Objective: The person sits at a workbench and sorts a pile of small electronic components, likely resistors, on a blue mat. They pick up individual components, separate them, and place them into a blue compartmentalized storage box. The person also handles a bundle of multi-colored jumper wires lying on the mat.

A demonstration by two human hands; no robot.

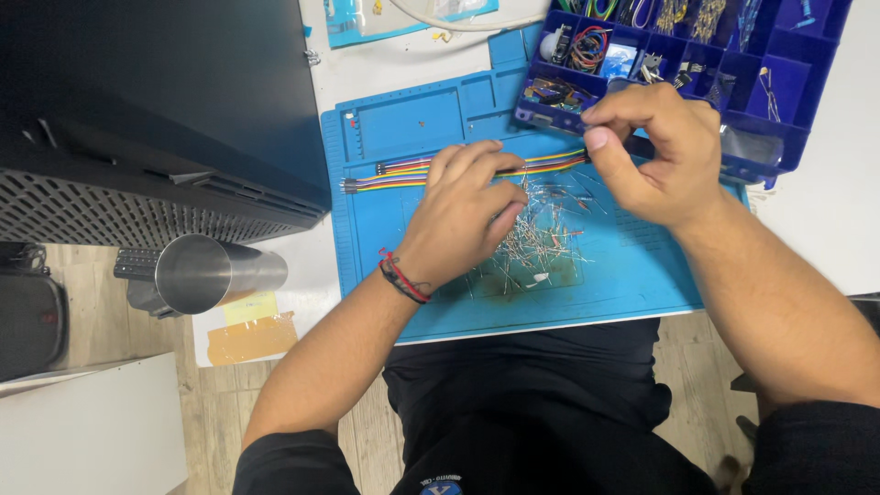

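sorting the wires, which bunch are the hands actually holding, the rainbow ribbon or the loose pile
The rainbow ribbon cable: left hand presses it and right hand pinches its end. The loose thin leads lie untouched on the blue mat.

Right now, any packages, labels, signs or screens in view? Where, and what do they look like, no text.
Clear plastic packet with light blue card backing: top edge of white table, flat, partly cut off.
Yellow sticky note: table's left front corner, beside shiny metal cylinder, small square.
Tan tape strip: just below the note, crinkled rectangle.
Round blue patch: on black shirt, bottom edge.
No signs or screens.
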